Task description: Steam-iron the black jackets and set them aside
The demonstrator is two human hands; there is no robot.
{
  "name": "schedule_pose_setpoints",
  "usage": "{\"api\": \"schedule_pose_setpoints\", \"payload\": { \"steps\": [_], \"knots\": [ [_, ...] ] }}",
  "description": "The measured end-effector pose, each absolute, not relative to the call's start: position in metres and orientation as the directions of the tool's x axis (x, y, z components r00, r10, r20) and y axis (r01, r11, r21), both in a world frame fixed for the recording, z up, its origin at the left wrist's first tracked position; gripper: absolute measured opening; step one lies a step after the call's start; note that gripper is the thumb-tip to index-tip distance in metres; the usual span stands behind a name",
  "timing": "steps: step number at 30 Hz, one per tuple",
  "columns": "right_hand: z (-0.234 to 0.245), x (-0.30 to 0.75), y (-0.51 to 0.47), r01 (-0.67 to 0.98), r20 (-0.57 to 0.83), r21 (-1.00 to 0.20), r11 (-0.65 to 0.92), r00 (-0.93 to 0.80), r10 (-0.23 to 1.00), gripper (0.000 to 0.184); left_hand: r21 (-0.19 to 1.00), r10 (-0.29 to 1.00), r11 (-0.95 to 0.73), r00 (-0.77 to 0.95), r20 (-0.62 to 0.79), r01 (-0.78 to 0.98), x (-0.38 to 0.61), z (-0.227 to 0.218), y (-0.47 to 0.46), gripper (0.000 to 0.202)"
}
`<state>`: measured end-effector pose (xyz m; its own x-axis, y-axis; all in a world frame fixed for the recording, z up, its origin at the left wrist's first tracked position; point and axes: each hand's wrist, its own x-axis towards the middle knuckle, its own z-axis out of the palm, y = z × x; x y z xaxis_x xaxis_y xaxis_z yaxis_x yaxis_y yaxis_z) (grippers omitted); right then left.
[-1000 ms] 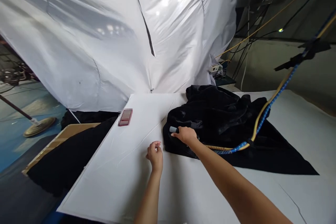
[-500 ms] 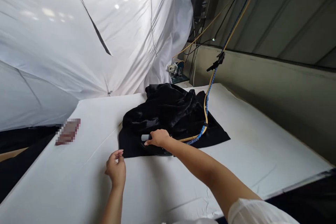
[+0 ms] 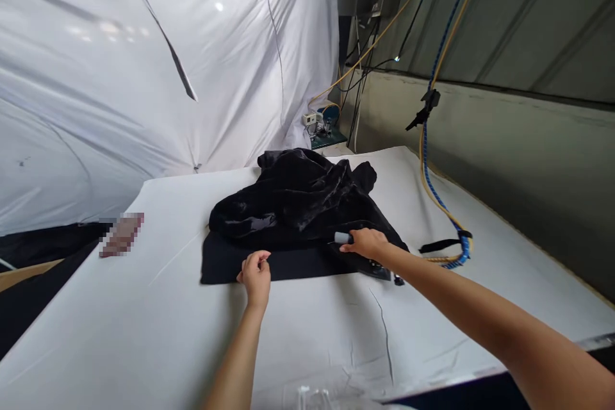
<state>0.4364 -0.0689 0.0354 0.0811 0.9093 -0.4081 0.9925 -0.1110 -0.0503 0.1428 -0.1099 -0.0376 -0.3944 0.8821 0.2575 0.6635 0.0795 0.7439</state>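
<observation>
My right hand is wrapped round the handle of a steam iron, whose grey handle end sticks out to the left. The iron's dark soleplate rests on the front right part of a black garment, and its outline blends into the cloth. The garment's front strip lies flat, while shiny velvety folds are bunched behind it. Over the front edge of that strip hovers my left hand, fingers curled against the thumb; no cloth is lifted by it.
Blue and yellow hoses hang from above and loop down to the iron on the right. The white padded table carries a blurred reddish item at its left edge. A white sheet hangs behind; a small machine stands beyond.
My right hand has slid the iron rightward along the garment's front strip. My left hand has moved right, from the garment's left corner to over the front edge. The hoses have swung right.
</observation>
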Motion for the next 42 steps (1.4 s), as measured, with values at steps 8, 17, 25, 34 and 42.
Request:
{"api": "schedule_pose_setpoints", "payload": {
  "steps": [8,17,25,34,42],
  "knots": [
    [0.046,0.524,-0.075,0.955,-0.416,0.011,-0.295,0.273,0.868,0.059,0.663,0.91,0.074,-0.323,0.261,0.745,0.17,-0.04,-0.115,0.026],
    [0.048,0.477,-0.092,0.987,-0.428,-0.075,-0.142,0.097,0.898,0.055,0.563,0.967,0.063,-0.19,0.17,0.824,0.165,-0.049,-0.117,0.027],
    [0.039,0.483,-0.094,0.975,-0.442,-0.11,-0.191,0.124,0.888,0.059,0.578,0.985,0.015,-0.111,0.131,0.816,0.19,-0.043,-0.103,0.028],
    [0.053,0.595,-0.089,0.986,-0.489,-0.074,-0.146,0.092,0.867,0.047,0.579,0.993,-0.001,-0.067,0.096,0.815,0.231,-0.049,-0.101,0.029],
    [0.04,0.629,-0.074,0.975,-0.45,-0.124,-0.184,0.11,0.886,0.058,0.555,0.989,0.033,-0.108,0.104,0.831,0.253,-0.039,-0.107,0.03]
  ]
}}
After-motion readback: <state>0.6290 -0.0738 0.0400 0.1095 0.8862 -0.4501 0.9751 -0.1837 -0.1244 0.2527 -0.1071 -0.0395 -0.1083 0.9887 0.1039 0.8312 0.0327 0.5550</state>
